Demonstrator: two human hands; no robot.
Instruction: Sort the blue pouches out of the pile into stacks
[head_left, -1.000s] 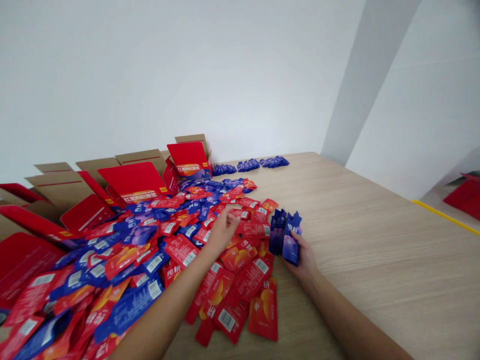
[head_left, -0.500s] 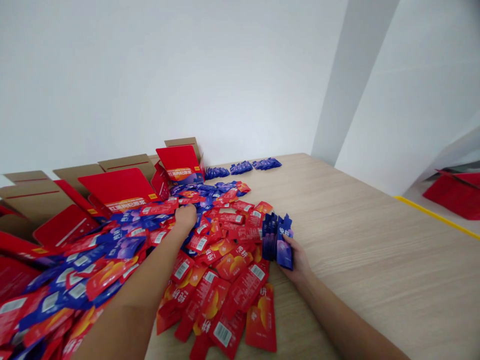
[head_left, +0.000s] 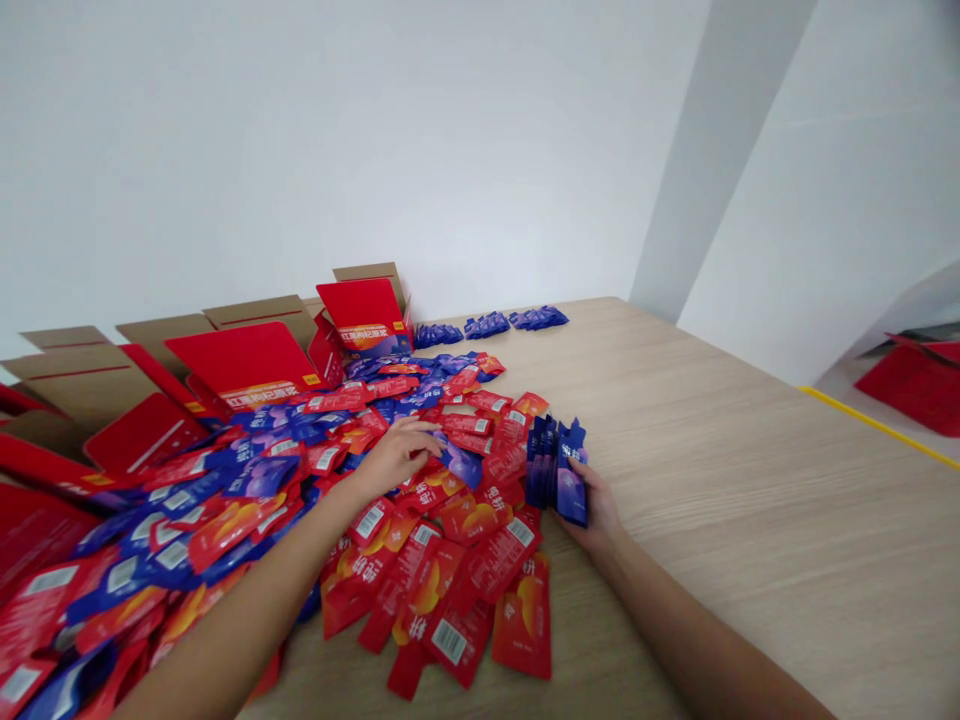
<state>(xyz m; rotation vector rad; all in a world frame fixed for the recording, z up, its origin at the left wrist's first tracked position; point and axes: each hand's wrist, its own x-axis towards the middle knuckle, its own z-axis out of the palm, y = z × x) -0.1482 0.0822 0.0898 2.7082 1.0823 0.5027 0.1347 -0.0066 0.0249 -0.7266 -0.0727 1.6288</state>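
Note:
A wide heap of red and blue sachets (head_left: 247,500) covers the left part of the wooden table (head_left: 750,500). My right hand (head_left: 594,510) grips an upright stack of blue sachets (head_left: 556,470) at the heap's right edge, standing it on the table. My left hand (head_left: 397,452) reaches over the heap with its fingers closed on a single blue sachet (head_left: 461,465), which lies partly under the fingertips among red ones.
Open red and brown cardboard boxes (head_left: 240,365) stand along the wall behind the heap. Three small piles of blue sachets (head_left: 487,325) lie at the table's far edge. Red flat cartons (head_left: 915,385) lie on the floor at right, past a yellow line (head_left: 877,425).
My left hand reached further back into the heap, then drew back toward the stack with a blue sachet under its fingers. My right hand kept holding the blue stack in place.

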